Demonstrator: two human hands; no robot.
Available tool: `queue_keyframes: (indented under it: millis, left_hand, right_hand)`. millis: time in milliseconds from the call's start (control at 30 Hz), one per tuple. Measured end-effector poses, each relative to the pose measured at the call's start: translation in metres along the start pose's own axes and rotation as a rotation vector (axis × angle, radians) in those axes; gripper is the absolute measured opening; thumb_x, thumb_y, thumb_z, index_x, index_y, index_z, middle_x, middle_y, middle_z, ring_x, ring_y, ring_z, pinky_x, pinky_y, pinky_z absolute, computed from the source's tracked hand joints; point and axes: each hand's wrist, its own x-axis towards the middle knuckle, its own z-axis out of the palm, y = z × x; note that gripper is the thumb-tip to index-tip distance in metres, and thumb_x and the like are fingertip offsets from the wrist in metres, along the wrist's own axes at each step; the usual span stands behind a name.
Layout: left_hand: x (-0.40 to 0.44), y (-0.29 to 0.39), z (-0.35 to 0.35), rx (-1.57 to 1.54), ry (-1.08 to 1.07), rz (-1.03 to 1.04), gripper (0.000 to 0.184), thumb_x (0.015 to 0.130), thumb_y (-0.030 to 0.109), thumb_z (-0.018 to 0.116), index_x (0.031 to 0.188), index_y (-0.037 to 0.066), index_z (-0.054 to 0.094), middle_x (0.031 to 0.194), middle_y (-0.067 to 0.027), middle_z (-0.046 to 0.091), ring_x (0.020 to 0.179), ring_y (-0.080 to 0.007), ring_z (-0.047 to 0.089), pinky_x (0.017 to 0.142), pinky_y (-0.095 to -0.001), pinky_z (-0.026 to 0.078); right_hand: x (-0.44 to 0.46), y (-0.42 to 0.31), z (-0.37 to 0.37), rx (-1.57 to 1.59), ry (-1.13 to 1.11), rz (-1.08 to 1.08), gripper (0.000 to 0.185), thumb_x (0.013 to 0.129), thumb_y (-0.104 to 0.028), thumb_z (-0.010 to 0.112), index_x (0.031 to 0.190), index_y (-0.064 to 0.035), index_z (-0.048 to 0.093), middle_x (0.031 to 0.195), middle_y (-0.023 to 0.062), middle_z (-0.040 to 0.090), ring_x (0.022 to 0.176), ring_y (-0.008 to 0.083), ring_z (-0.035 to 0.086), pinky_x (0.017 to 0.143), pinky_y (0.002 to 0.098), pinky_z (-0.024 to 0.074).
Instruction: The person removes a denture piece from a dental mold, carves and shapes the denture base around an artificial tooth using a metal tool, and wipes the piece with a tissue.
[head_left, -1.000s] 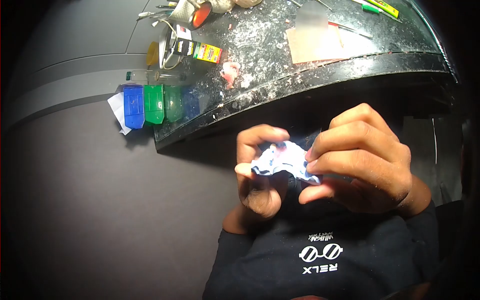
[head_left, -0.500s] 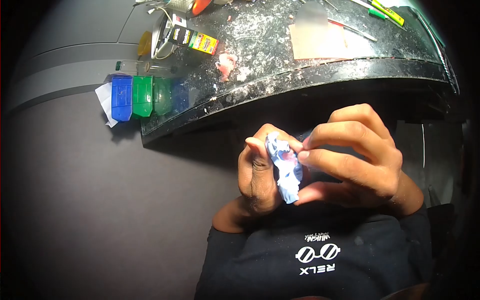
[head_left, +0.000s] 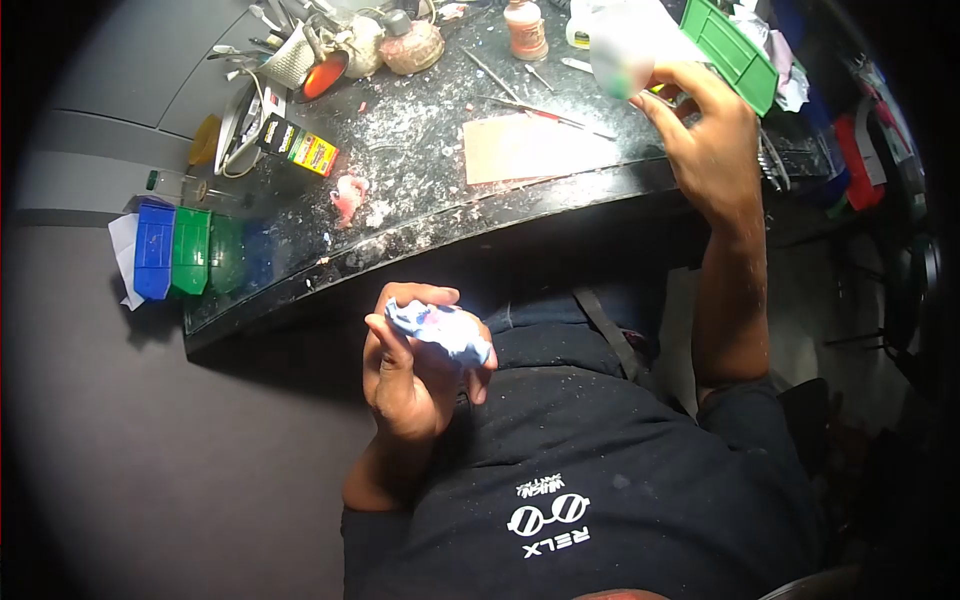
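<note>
My left hand (head_left: 405, 370), held in front of the black shirt, is closed around an irregular pale-blue cast (head_left: 462, 338) with a pink patch on its upper face. The thumb lies along its left side, and the fingers cup it from behind and below. Over the worktop at the right, my right hand (head_left: 710, 135) has thumb and fingertips brought together in a pinch. A blurred grey spot covers the area by those fingertips. Something green (head_left: 622, 82) shows faintly through it, and whatever the fingers grip cannot be made out.
White crumbs cover the dark worktop (head_left: 400, 150). On it are a pink sheet (head_left: 500, 150), thin tools (head_left: 490, 72), a pink lump (head_left: 348, 198), a small box (head_left: 300, 145), a bottle (head_left: 525, 30) and a tool holder (head_left: 290, 60). A green bin (head_left: 735, 55) stands at the right.
My right hand has left the cast and moved up and right to the worktop. My left hand still holds the cast, now turned more sideways. The view has shifted right.
</note>
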Motion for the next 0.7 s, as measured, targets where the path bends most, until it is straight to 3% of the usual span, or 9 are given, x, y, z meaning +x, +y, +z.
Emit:
queue_keyframes:
  millis: [133,233,267,367,500,533,567,633,700]
  left_hand:
    - [-0.003,0.000,-0.002,-0.112,0.006,-0.043,0.063,0.107,0.057,0.022,0.125,0.002,0.046,0.078,-0.0226,0.059,0.050,-0.0234,0.053,0.046,-0.0289,0.048]
    - [-0.004,0.001,-0.004,-0.146,-0.012,-0.050,0.063,0.107,0.056,0.022,0.126,0.001,0.046,0.080,-0.0234,0.060,0.049,-0.0240,0.054,0.049,-0.0309,0.050]
    - [-0.004,0.001,-0.004,-0.148,-0.017,-0.053,0.063,0.107,0.056,0.022,0.126,0.001,0.046,0.080,-0.0237,0.060,0.049,-0.0243,0.054,0.049,-0.0308,0.050]
    - [-0.007,0.002,-0.006,-0.151,-0.011,-0.054,0.064,0.107,0.055,0.021,0.127,0.000,0.045,0.082,-0.0257,0.060,0.051,-0.0254,0.057,0.050,-0.0311,0.051]
    - [-0.006,0.001,-0.011,-0.168,-0.040,-0.046,0.064,0.107,0.054,0.020,0.128,-0.001,0.044,0.084,-0.0262,0.061,0.053,-0.0259,0.058,0.050,-0.0312,0.051]
    - [-0.006,0.001,-0.010,-0.155,-0.042,-0.042,0.064,0.107,0.054,0.020,0.128,-0.001,0.043,0.083,-0.0260,0.061,0.053,-0.0260,0.058,0.049,-0.0311,0.051]
    - [-0.005,0.002,-0.010,-0.143,-0.047,-0.038,0.064,0.107,0.054,0.020,0.128,-0.001,0.043,0.083,-0.0259,0.061,0.053,-0.0260,0.058,0.049,-0.0311,0.051]
    - [-0.004,0.001,-0.009,-0.149,-0.043,-0.039,0.064,0.107,0.054,0.019,0.128,-0.002,0.043,0.083,-0.0256,0.061,0.053,-0.0256,0.057,0.048,-0.0309,0.050]
    - [-0.003,0.000,-0.010,-0.153,-0.038,-0.044,0.064,0.107,0.054,0.019,0.128,-0.002,0.043,0.082,-0.0254,0.061,0.052,-0.0252,0.057,0.047,-0.0307,0.049]
  right_hand:
    - [0.012,0.006,0.029,0.113,-0.207,0.021,0.015,0.086,-0.011,0.075,0.098,-0.0029,0.072,0.090,0.0150,0.074,0.078,0.0255,0.070,0.073,0.0356,0.0539]
    - [0.016,0.009,0.056,-0.049,-0.342,-0.103,0.017,0.082,-0.005,0.074,0.099,-0.0016,0.072,0.092,0.0207,0.072,0.081,0.0354,0.071,0.074,0.0391,0.0544]
    - [0.014,0.008,0.059,-0.076,-0.395,-0.008,0.014,0.081,-0.003,0.071,0.095,-0.0015,0.072,0.093,0.0214,0.071,0.087,0.0385,0.069,0.076,0.0421,0.0537]
    - [0.011,0.010,0.070,-0.164,-0.301,-0.070,0.011,0.084,-0.004,0.071,0.094,0.0007,0.071,0.089,0.0204,0.071,0.081,0.0354,0.069,0.074,0.0400,0.0523]
    - [0.007,0.015,0.075,-0.104,-0.247,-0.112,0.012,0.087,0.000,0.064,0.098,0.0005,0.068,0.091,0.0215,0.069,0.086,0.0389,0.067,0.075,0.0420,0.0520]
    - [0.007,0.015,0.073,-0.094,-0.233,-0.120,0.014,0.087,0.002,0.063,0.100,0.0007,0.068,0.093,0.0218,0.069,0.088,0.0377,0.066,0.077,0.0406,0.0516]
    - [0.005,0.014,0.067,-0.117,-0.226,-0.087,0.029,0.076,0.012,0.062,0.101,0.0001,0.068,0.090,0.0165,0.069,0.088,0.0338,0.068,0.081,0.0393,0.0536]
    - [0.001,0.014,0.057,0.044,-0.184,-0.003,0.035,0.075,0.014,0.060,0.105,-0.0014,0.069,0.089,0.0144,0.068,0.091,0.0281,0.068,0.083,0.0344,0.0526]
    - [-0.002,-0.003,0.036,0.277,-0.255,0.003,0.026,0.087,0.013,0.059,0.108,0.0003,0.067,0.094,0.0101,0.068,0.095,0.0199,0.067,0.086,0.0309,0.0504]
